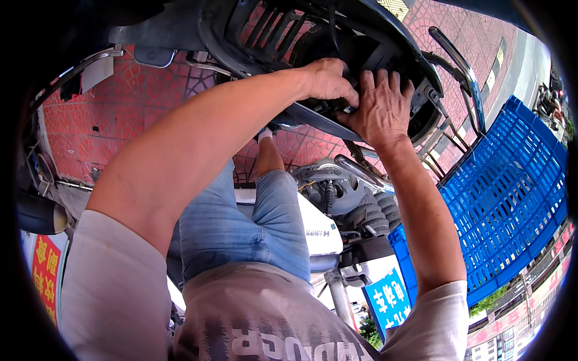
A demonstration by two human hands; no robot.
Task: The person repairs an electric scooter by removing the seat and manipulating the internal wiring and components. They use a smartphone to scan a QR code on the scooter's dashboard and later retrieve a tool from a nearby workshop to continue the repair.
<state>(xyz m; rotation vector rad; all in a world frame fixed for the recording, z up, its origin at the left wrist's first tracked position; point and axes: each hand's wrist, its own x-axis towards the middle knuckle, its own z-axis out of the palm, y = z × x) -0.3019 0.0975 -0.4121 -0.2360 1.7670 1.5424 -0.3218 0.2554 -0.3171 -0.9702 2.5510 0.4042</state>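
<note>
Both hands are inside the dark, exposed body of what looks like a scooter (283,27), made of black plastic with slats and a deep cavity. My left hand (330,79) reaches in with its fingers curled and the thumb side toward the right hand. A small piece (351,109) shows by its fingertips, too little visible to name. My right hand (386,108) lies back up on the black parts, fingers stretched forward and slightly apart, its thumb pointing toward the left fingertips. A black cable (333,27) runs down into the cavity beyond the hands.
A blue plastic crate (503,198) stands close to my right forearm. Chrome bars (457,60) rise beyond the body at right. Behind my legs is a white and black vehicle (319,225) with engine parts. Red patterned paving (144,90) covers the ground; signs stand at lower left and right.
</note>
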